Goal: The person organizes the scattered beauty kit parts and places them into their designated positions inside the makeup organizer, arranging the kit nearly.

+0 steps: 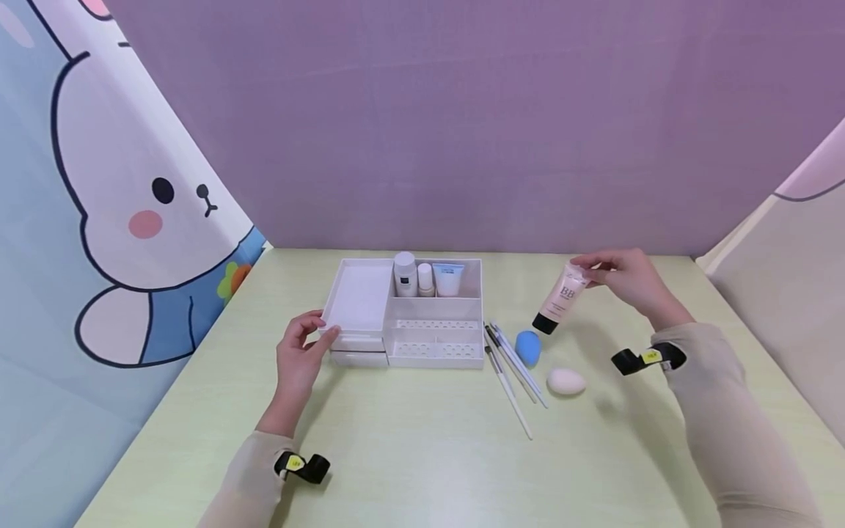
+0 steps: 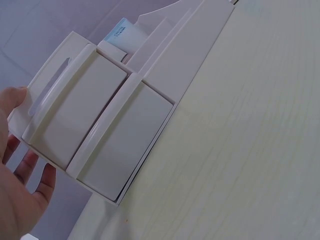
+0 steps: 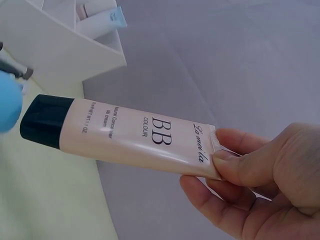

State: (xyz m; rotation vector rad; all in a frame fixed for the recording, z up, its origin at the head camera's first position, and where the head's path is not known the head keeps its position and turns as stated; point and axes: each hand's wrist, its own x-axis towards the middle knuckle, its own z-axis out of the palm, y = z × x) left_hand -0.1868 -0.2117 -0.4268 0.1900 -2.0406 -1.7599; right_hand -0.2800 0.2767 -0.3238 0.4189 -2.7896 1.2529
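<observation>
A pink BB cream tube [image 1: 563, 295] with a black cap hangs tilted, cap end down, above the right of the table. My right hand [image 1: 623, 275] pinches it by its crimped end, thumb against fingers, as the right wrist view shows up close. At the left, my left hand [image 1: 302, 352] holds the side of a white cosmetics organizer [image 1: 359, 297], thumb on the top edge and fingers along the side wall. Two drawers [image 2: 127, 140] show shut in its front. A white bottle [image 1: 405, 275], a smaller bottle [image 1: 425, 281] and a blue-and-white tube [image 1: 448, 280] stand in its back compartment.
Right of the organizer lie several makeup brushes [image 1: 518, 367], partly crossing. Beside them are a blue makeup sponge [image 1: 528, 347] and a pale pink one [image 1: 565, 382]. A purple curtain [image 1: 475, 132] hangs behind the light wooden table [image 1: 422, 440].
</observation>
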